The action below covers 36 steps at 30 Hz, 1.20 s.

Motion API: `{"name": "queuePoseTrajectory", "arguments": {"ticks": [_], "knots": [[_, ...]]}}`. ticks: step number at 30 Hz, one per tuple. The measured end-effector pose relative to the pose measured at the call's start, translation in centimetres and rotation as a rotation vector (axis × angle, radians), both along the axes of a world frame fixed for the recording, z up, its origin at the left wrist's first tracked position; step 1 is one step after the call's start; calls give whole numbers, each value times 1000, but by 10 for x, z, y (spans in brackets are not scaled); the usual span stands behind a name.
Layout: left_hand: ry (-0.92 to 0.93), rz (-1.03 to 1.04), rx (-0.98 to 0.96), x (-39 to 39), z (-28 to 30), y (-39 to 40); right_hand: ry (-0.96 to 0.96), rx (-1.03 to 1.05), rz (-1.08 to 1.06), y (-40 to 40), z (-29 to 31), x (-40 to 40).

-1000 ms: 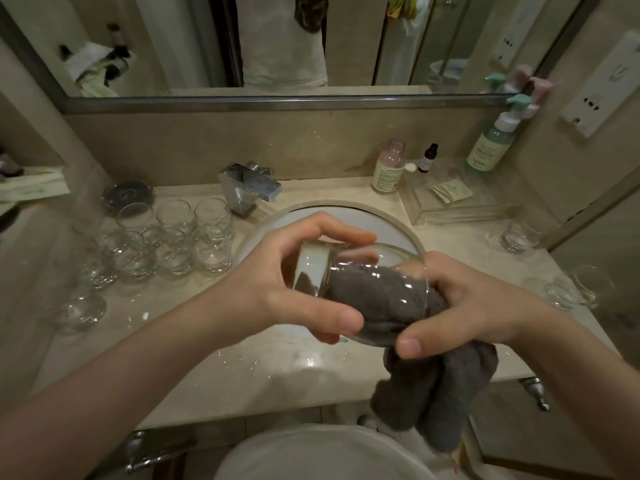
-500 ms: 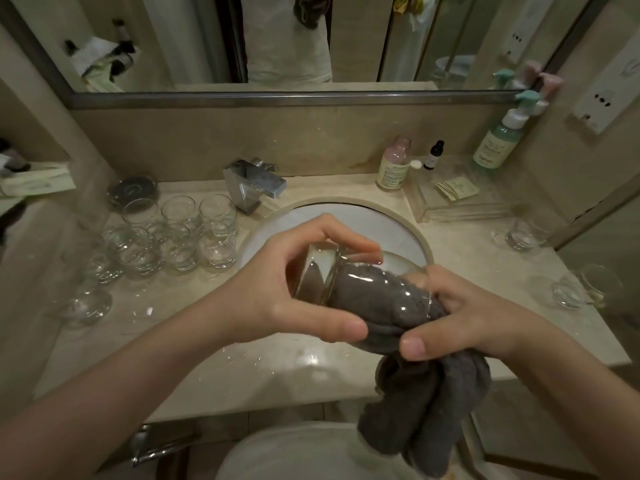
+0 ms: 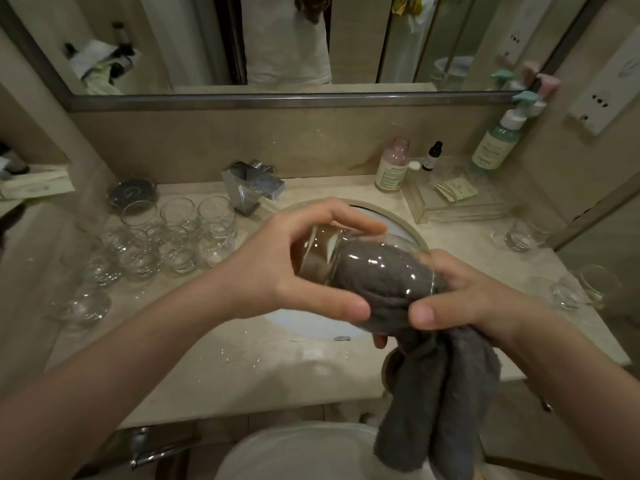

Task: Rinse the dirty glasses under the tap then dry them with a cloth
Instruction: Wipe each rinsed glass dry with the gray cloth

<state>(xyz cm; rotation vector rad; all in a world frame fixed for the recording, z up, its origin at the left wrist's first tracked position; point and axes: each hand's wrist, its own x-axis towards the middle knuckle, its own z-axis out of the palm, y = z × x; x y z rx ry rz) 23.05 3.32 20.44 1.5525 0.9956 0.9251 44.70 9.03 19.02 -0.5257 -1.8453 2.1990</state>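
My left hand (image 3: 277, 271) grips a clear glass (image 3: 332, 251) by its base, tilted on its side above the sink (image 3: 412, 233). A grey cloth (image 3: 436, 393) is stuffed into the glass, and its loose end hangs down over the counter edge. My right hand (image 3: 464, 296) holds the cloth at the rim of the glass, thumb toward me. The square chrome tap (image 3: 252, 185) stands behind the basin with no water visible. Several clear glasses (image 3: 173, 233) stand clustered on the counter to the left.
Two more glasses (image 3: 523, 233) (image 3: 585, 289) sit on the counter at the right. Bottles (image 3: 393, 168) and a clear tray (image 3: 457, 199) stand behind the basin on the right. A mirror (image 3: 277, 39) spans the back wall. Water drops lie on the counter (image 3: 242, 358) in front.
The glass has turned a little between my hands and the cloth sits deeper inside it. Both hands stay above the basin.
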Motion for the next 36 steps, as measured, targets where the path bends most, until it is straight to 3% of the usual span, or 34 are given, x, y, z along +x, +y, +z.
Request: {"name": "queuePoseTrajectory", "arguments": {"ticks": [3,6,9,12,14,16,19,22,24,30,33,36], "knots": [[-292,86,-373,10,-9,3,-98,162,-53,5,9,-2],[-331,143,-530,16,-13,5,-169,239,-40,9,9,-5],[-181,110,-371,9,-11,6,-174,205,-35,14,5,-2],[338,67,63,-2,-4,9,-103,6,-32,15,0,1],[431,35,162,-4,0,12,-83,-41,-9,14,-1,0],[294,32,64,-4,-3,14,-73,-20,-3,12,2,-1],[-51,9,-267,-4,-15,18,-91,111,-30,9,10,-2],[-207,-43,-458,-5,-26,19,-133,229,-60,10,11,-2],[-161,-64,-484,-9,-25,21,-146,236,-68,12,8,-2],[294,-285,-498,-23,-10,33,-185,237,97,9,0,-16],[311,-332,-492,-20,-15,30,-166,190,144,7,-3,-24],[256,-254,-488,-26,-26,24,-161,168,123,6,-7,-29]]}}
